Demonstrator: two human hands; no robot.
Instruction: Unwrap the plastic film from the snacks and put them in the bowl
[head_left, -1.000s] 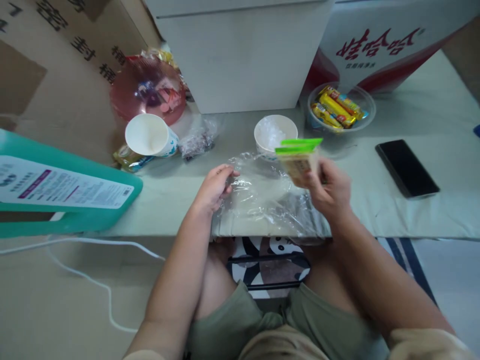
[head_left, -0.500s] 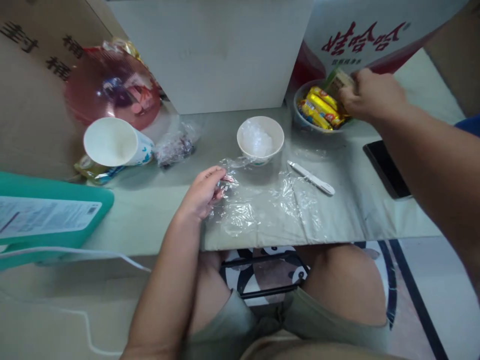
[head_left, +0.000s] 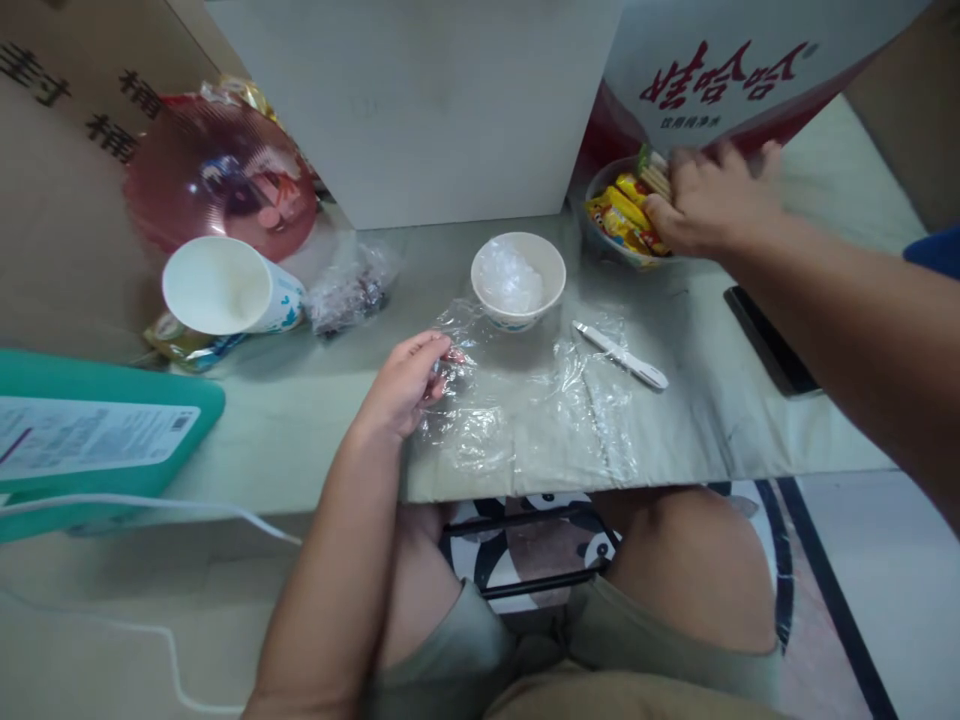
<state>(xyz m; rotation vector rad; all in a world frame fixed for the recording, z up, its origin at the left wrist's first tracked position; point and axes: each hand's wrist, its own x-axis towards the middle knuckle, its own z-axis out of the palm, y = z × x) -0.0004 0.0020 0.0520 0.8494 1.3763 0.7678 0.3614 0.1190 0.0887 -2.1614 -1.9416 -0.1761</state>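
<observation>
Cup (head_left: 225,288) lies tipped on the counter (head_left: 300,420) at far left. Left hand (head_left: 401,385) pinches the edge of the plastic wrap (head_left: 525,410) spread flat near the counter's front. Bowl (head_left: 517,280) stands just behind the wrap, a white stick (head_left: 621,355) on it. Right hand (head_left: 716,198), grip spread, rests on the snack bowl (head_left: 622,215).

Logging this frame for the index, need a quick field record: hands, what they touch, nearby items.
left hand: pinching the edge of the clear plastic wrap spread on the table
right hand: reaching into the clear bowl of snack packets, on a green-topped packet
centre: white bowl holding something clear
beside it: white utensil on the wrap
left side: tipped paper cup, teal box
right side: dark phone
</observation>
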